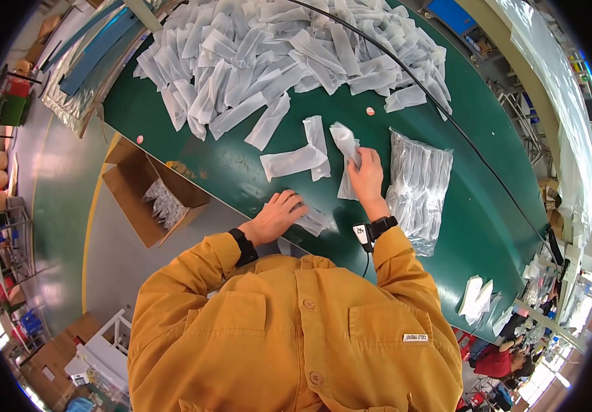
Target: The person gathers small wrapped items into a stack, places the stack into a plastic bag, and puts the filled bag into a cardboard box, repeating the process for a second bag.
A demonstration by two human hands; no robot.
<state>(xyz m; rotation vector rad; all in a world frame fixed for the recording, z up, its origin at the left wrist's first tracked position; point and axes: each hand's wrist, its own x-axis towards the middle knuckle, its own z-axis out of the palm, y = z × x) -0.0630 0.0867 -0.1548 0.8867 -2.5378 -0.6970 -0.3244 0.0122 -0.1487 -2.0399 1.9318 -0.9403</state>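
My right hand (366, 177) is closed on a narrow frosted plastic packet (343, 139), which stands out past the fingertips with its lower end showing below them. My left hand (274, 218) lies near the table's front edge, fingers stretched out over a small clear plastic bag (315, 221). Just beyond the hands, one frosted packet (289, 162) lies across another frosted packet (316, 130). To the right of my right hand rests a large clear bag (419, 185) filled with several packets in rows.
A big heap of frosted packets (261, 58) covers the far side of the green table (474, 199). A black cable (406, 69) arcs over it. An open cardboard box (131, 206) with clear bags inside stands at the left. White packets (475, 300) lie at the near right.
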